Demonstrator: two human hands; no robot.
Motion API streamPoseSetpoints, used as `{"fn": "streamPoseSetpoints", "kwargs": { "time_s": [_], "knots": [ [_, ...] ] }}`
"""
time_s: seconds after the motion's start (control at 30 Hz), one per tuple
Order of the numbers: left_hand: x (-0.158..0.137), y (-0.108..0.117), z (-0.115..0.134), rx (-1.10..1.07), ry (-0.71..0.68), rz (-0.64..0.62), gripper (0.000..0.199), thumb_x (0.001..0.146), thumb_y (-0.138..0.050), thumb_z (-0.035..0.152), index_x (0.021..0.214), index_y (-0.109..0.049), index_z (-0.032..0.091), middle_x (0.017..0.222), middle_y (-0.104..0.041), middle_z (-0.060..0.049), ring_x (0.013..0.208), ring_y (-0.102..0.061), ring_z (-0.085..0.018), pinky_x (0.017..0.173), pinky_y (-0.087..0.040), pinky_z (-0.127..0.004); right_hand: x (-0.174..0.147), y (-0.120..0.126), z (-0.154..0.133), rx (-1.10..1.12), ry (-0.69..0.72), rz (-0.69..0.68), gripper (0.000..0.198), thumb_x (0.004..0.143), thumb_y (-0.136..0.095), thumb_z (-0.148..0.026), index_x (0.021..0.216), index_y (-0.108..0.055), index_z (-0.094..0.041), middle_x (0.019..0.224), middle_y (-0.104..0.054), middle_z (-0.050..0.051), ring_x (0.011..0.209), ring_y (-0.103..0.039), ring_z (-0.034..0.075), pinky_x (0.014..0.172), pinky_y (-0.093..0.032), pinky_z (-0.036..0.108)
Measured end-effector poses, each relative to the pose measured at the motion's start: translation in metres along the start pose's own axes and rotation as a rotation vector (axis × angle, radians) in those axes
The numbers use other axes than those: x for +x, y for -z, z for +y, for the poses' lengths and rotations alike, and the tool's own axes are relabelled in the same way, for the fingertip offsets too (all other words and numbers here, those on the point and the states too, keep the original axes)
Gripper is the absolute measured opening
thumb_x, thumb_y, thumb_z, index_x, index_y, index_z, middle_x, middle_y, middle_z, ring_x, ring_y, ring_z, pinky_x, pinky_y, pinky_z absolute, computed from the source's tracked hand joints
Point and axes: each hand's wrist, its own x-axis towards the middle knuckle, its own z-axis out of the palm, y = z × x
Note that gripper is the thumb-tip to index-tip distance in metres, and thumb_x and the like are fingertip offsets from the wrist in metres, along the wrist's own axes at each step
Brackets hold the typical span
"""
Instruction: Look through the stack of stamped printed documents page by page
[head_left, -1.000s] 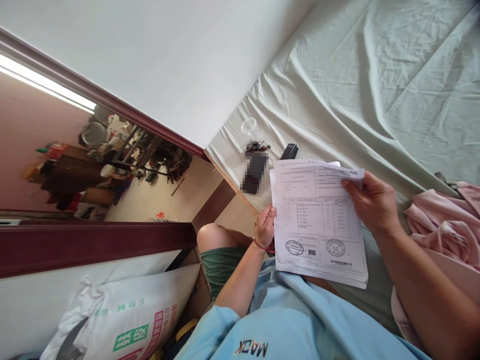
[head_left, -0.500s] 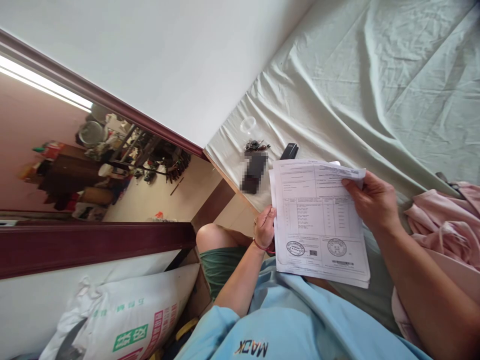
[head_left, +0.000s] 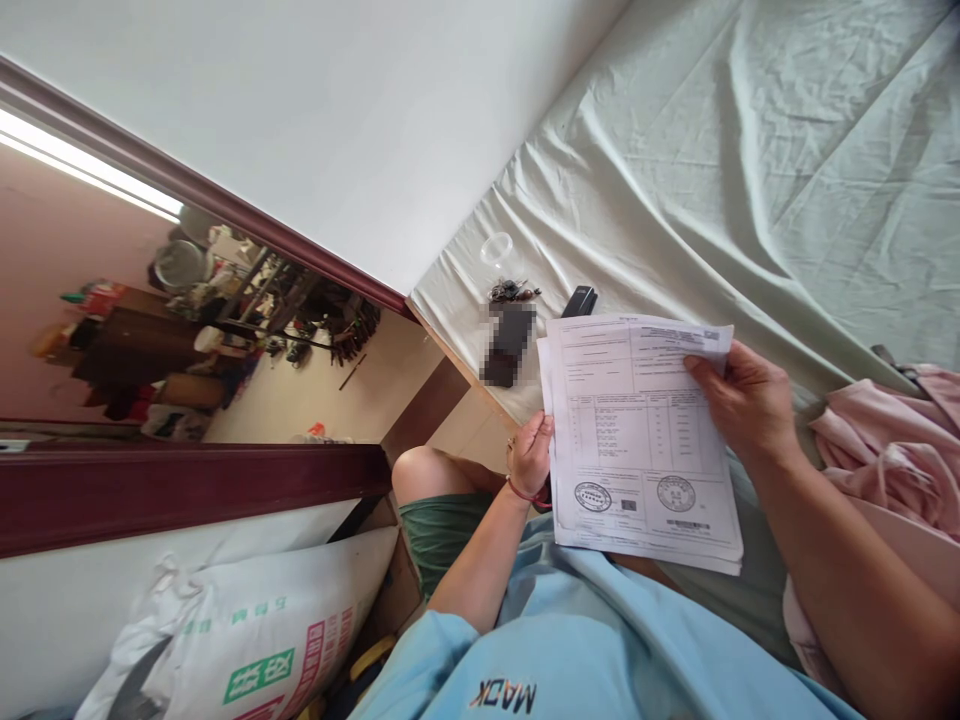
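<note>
A stack of printed papers (head_left: 637, 440) with round and oval stamps on its top sheet is held up over my lap. My left hand (head_left: 530, 455) grips the stack's left edge, its fingers closed and partly behind the sheets. At the upper right corner, my right hand (head_left: 750, 398) pinches the papers with the thumb on the front; the other fingers are mostly behind. Just beyond the top edge lies a black stapler-like object (head_left: 580, 301), partly covered by the papers. A dark blurred-out flat object (head_left: 510, 345) is to its left.
A light green sheet (head_left: 660, 200) covers the bed. Keys (head_left: 514, 291) and a clear round lid (head_left: 496, 249) sit near its corner. Pink cloth (head_left: 892, 440) is bunched at the right. A white printed sack (head_left: 277, 620) stands at lower left, below a dark red door frame (head_left: 195, 495).
The top sheet's upper right corner looks slightly flatter, showing a little more print. Both hands keep their hold in nearly the same place.
</note>
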Motion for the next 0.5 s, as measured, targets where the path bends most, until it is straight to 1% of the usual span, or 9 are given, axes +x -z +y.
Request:
{"fn": "streamPoseSetpoints", "kwargs": {
  "time_s": [0.1, 0.2, 0.23, 0.3, 0.4, 0.5],
  "knots": [
    [0.0004, -0.0005, 0.0024, 0.030, -0.010, 0.022, 0.051, 0.099, -0.057, 0.066, 0.075, -0.058, 0.021, 0.065, -0.051, 0.000, 0.066, -0.048, -0.018, 0.063, -0.040, -0.032, 0.0009, -0.0006, -0.0025, -0.030, -0.019, 0.055, 0.026, 0.091, -0.067, -0.045, 0.103, -0.070, -0.021, 0.088, -0.071, 0.004, 0.076, -0.058, 0.018, 0.070, -0.046, 0.032],
    [0.0007, -0.0011, 0.0044, 0.079, -0.045, 0.025, 0.053, 0.102, -0.052, 0.066, 0.073, -0.050, 0.021, 0.065, -0.047, 0.001, 0.064, -0.044, -0.015, 0.062, -0.035, -0.031, 0.0028, -0.0008, -0.0009, 0.026, -0.019, 0.116, 0.031, 0.089, -0.069, -0.041, 0.113, -0.069, -0.021, 0.104, -0.077, 0.008, 0.083, -0.066, 0.020, 0.077, -0.051, 0.034],
    [0.0008, -0.0013, 0.0049, 0.097, -0.058, 0.021, 0.054, 0.103, -0.050, 0.065, 0.072, -0.048, 0.021, 0.065, -0.046, 0.002, 0.064, -0.043, -0.015, 0.062, -0.033, -0.031, 0.0035, -0.0006, 0.0002, 0.037, -0.021, 0.133, 0.032, 0.088, -0.070, -0.040, 0.114, -0.069, -0.021, 0.106, -0.077, 0.009, 0.085, -0.068, 0.021, 0.078, -0.052, 0.035],
    [0.0013, -0.0014, 0.0057, 0.129, -0.074, 0.014, 0.054, 0.104, -0.048, 0.065, 0.072, -0.045, 0.021, 0.066, -0.045, 0.002, 0.064, -0.042, -0.014, 0.062, -0.031, -0.030, 0.0048, 0.0002, 0.0024, -0.005, -0.030, 0.159, 0.029, 0.086, -0.069, -0.040, 0.108, -0.070, -0.022, 0.103, -0.078, 0.009, 0.085, -0.071, 0.023, 0.080, -0.053, 0.037],
    [0.0024, -0.0015, 0.0062, 0.158, -0.073, 0.012, 0.055, 0.104, -0.046, 0.066, 0.073, -0.044, 0.021, 0.066, -0.045, 0.002, 0.064, -0.041, -0.014, 0.063, -0.032, -0.030, 0.0058, 0.0029, 0.0041, -0.140, -0.014, 0.171, 0.020, 0.084, -0.065, -0.040, 0.094, -0.071, -0.024, 0.090, -0.078, 0.006, 0.079, -0.070, 0.024, 0.079, -0.052, 0.038],
    [0.0033, -0.0018, 0.0066, 0.177, -0.069, 0.028, 0.055, 0.103, -0.047, 0.067, 0.073, -0.044, 0.021, 0.065, -0.042, 0.003, 0.062, -0.039, -0.014, 0.062, -0.031, -0.031, 0.0065, 0.0078, 0.0049, -0.243, 0.017, 0.191, 0.019, 0.085, -0.062, -0.039, 0.093, -0.072, -0.025, 0.084, -0.076, 0.004, 0.075, -0.068, 0.023, 0.077, -0.050, 0.037]
  ]
}}
